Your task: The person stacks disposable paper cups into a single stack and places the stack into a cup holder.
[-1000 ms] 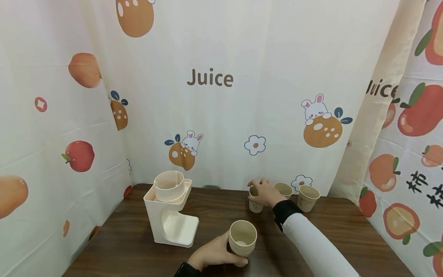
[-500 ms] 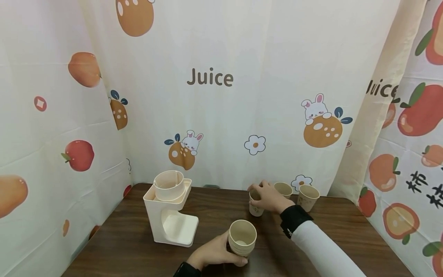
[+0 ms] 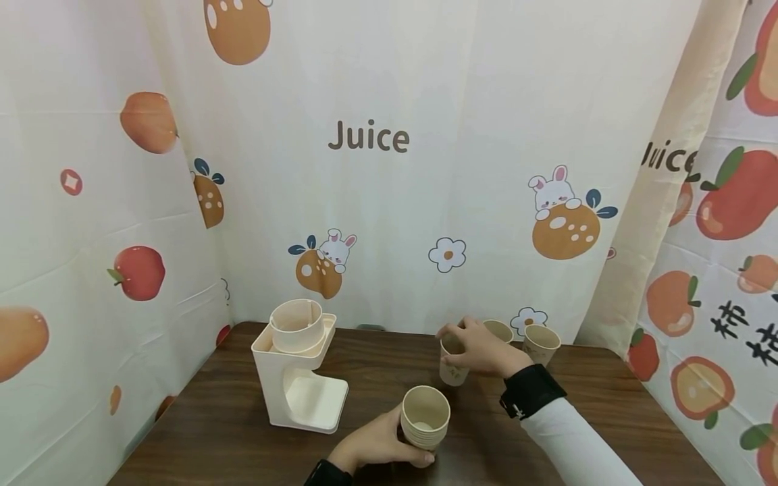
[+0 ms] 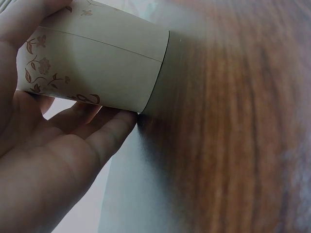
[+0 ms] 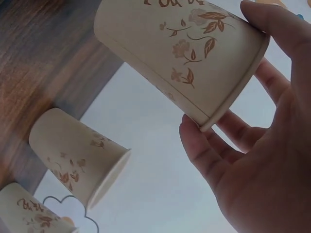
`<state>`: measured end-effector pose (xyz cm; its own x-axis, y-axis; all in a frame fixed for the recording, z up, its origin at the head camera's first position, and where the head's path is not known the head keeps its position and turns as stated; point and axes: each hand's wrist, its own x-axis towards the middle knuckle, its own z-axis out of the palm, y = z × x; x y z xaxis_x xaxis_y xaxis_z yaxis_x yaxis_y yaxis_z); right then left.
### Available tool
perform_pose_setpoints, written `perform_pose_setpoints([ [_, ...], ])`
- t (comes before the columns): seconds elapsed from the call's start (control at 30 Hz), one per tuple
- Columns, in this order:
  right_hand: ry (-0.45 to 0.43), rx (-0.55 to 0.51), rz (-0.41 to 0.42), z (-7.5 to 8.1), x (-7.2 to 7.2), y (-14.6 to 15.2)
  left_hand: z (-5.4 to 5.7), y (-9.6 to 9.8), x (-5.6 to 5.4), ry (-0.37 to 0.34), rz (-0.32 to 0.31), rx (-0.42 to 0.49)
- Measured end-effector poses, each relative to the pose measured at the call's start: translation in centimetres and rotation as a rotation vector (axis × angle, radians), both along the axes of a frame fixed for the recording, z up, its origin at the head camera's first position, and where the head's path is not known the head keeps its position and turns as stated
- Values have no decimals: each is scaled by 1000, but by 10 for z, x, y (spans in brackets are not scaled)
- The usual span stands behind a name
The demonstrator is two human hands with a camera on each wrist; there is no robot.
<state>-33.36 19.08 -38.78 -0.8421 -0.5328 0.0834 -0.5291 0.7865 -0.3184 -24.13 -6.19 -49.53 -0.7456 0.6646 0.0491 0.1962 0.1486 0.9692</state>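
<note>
My left hand curls round a stack of nested beige paper cups near the front of the table. In the left wrist view, the lowest cup has a brown flower print and its base meets the wood. My right hand holds a single paper cup by its rim from above, farther back. The right wrist view gives that flowered cup between thumb and fingers. Two more upright paper cups, a nearer one partly hidden by my hand and a right-hand one, stand behind it.
A white juicer-like stand with a round cup-shaped top stands on the left of the dark wooden table. Fruit-printed curtains hang behind and at both sides.
My right hand has drawn its cup a little toward me and slightly right, away from the back edge. The left hand and its stack have stayed put.
</note>
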Motion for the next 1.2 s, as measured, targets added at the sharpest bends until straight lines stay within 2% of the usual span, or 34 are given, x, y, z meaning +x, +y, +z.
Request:
perform_pose_setpoints([
  [0.27,31,-10,20,10,10,1,0,-1,1,29,6,3],
  [0.5,104,-22,72,33,28,-3,-1,1,0,24,6,17],
  [0.67,155,-4,70,47,41,-7,-3,1,-1,28,-2,24],
  [0.8,161,5,66,54,50,-8,-3,0,0,26,1,13],
  [1.2,171,-15,128,77,77,-9,-3,0,0,23,-13,21],
])
